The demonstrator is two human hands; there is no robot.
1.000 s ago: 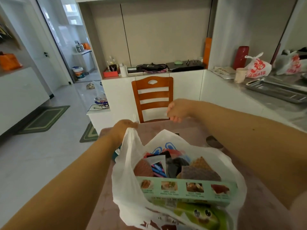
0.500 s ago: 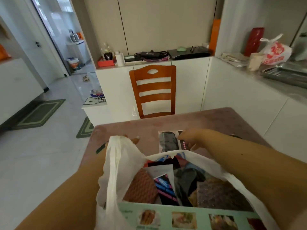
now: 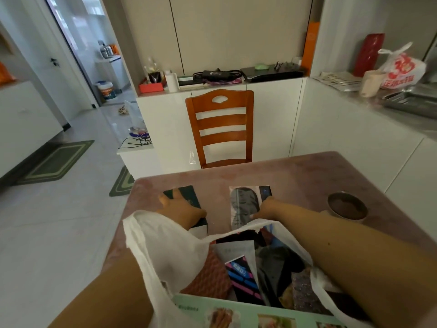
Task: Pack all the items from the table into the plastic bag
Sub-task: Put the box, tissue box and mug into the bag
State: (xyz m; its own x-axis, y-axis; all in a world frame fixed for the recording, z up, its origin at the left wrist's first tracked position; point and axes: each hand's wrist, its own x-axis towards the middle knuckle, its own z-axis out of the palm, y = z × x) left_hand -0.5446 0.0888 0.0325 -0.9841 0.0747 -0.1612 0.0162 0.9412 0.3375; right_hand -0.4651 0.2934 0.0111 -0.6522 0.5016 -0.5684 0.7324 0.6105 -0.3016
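On pink table (image 3: 295,176), w/ white plastic bag (image 3: 170,252) already stuffed at near edge, dark green packet (image 3: 186,197) is pressed under spread left hand (image 3: 182,208); clear-wrapped grey item (image 3: 243,204) is touched by right hand (image 3: 267,208), grip can't be told.

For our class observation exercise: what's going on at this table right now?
A person is packing items into a white plastic bag, already well filled. The left hand rests on a dark green booklet; the right hand touches a clear packet with dark contents. A small bowl also sits on the pink table.
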